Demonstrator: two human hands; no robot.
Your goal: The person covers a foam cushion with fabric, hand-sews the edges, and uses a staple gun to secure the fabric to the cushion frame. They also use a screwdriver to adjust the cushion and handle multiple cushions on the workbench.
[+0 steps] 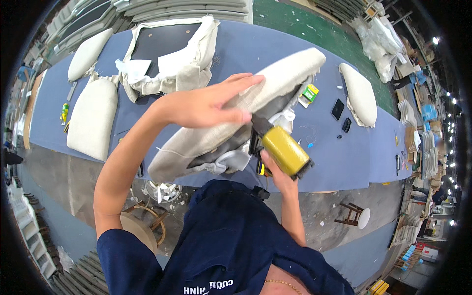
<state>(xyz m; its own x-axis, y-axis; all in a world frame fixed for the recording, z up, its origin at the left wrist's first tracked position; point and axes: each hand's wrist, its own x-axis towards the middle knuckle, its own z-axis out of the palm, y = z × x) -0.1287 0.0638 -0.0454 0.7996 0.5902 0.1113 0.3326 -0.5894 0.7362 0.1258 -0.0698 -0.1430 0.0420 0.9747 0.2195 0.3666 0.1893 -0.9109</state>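
A long cushion (290, 69) covered in cream fabric is held tilted up on edge above the table. Its grey underside and loose cloth edges face toward my right side. My left hand (211, 105) grips its upper side, with the thumb and fingers spread across the fabric. In my right hand (279, 178) is a yellow and black staple gun (285, 150), its black nose against or very close to the cushion's underside. The exact contact point is hidden by the tool. My right fingers are partly hidden behind the staple gun's body.
The blue-grey table (236, 42) bears a partly covered black panel (164, 39), cream cushions (93, 118) at left and another cushion (361, 96) at right. A green and yellow box (309, 93), a phone (337, 109) and a small black case (346, 125) lie nearby. Stools stand by the near edge.
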